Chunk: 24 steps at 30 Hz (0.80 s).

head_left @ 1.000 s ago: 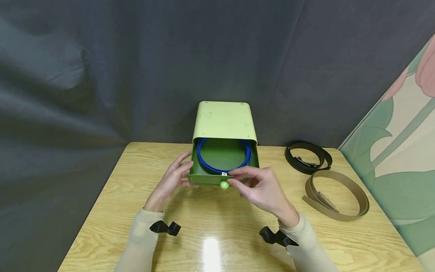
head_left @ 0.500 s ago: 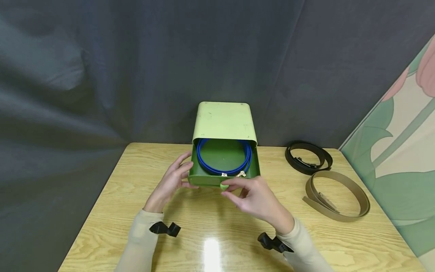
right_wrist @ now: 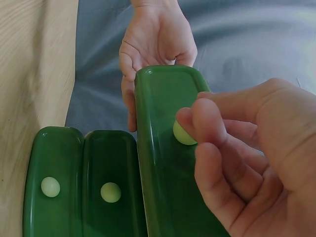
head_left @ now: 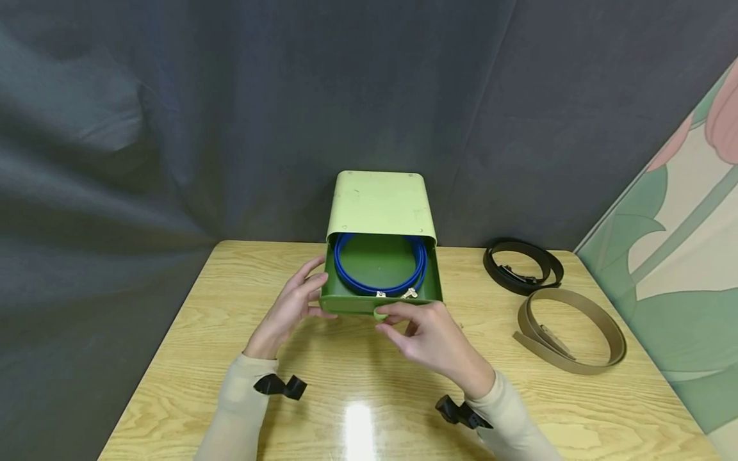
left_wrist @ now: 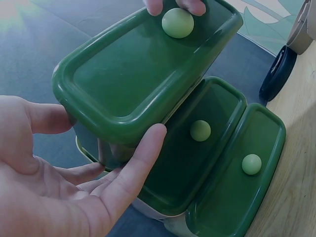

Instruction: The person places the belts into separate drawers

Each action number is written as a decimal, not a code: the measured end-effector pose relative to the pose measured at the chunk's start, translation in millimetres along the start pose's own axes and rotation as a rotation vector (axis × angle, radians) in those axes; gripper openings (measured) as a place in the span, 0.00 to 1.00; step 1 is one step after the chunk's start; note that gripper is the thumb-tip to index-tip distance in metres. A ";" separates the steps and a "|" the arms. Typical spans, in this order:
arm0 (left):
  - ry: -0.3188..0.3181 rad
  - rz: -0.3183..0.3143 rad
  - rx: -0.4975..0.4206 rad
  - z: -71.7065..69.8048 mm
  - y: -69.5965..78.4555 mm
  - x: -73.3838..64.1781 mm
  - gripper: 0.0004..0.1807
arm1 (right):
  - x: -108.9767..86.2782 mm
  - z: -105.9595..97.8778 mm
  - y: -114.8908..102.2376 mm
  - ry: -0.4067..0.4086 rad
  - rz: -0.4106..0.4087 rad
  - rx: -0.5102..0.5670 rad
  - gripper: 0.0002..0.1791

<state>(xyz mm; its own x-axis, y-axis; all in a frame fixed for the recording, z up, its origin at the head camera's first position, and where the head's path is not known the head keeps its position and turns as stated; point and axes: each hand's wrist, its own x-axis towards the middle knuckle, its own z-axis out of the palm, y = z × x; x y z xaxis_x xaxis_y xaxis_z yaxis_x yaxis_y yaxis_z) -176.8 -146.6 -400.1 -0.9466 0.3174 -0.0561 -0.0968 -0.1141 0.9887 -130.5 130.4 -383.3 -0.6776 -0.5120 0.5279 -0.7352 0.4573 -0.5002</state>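
Observation:
The top drawer (head_left: 346, 305) of a small green chest (head_left: 380, 202) is pulled out, tilting slightly downward at the front. Inside lies a coiled thin blue band (head_left: 375, 287) with small metal fittings (head_left: 408, 293) near the drawer front. My left hand (head_left: 286, 310) holds the drawer's left front corner, thumb at the upper edge and a finger beneath, as the left wrist view shows. With thumb and fingertips, my right hand (head_left: 435, 336) pinches the round pale-green knob (left_wrist: 177, 23), partly covering it. The drawer's right front corner is hidden behind that hand.
Two lower drawers (left_wrist: 173, 182) with round knobs (right_wrist: 110, 192) sit pushed in beneath. On the wooden table (head_left: 196, 333), a coiled black belt (head_left: 506, 280) and a coiled tan belt (head_left: 588, 367) lie to the right. A dark curtain (head_left: 346, 83) hangs behind.
My right hand has moved off the drawer's front rim beside the metal fittings, slightly down and left onto the knob, uncovering a second fitting. My left hand and the drawer have stayed put.

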 end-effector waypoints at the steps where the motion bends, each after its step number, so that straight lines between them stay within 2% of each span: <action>1: 0.001 0.002 0.001 -0.2 0.1 0.2 0.35 | 0.3 0.5 0.5 0.003 -0.004 -0.008 0.10; 14: -0.004 -0.002 0.000 -0.4 0.3 1.1 0.35 | -1.0 2.5 1.5 -0.028 0.011 -0.009 0.16; 24: 0.005 -0.013 -0.004 0.6 0.5 1.2 0.35 | -1.7 2.1 -0.2 -0.033 0.040 -0.062 0.16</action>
<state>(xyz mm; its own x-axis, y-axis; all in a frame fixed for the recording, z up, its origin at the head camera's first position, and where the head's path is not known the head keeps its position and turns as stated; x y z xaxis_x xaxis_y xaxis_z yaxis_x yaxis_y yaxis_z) -177.8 -145.7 -399.6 -0.9469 0.3140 -0.0696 -0.1102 -0.1135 0.9874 -129.2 129.7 -385.6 -0.7061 -0.5159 0.4851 -0.7081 0.5216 -0.4760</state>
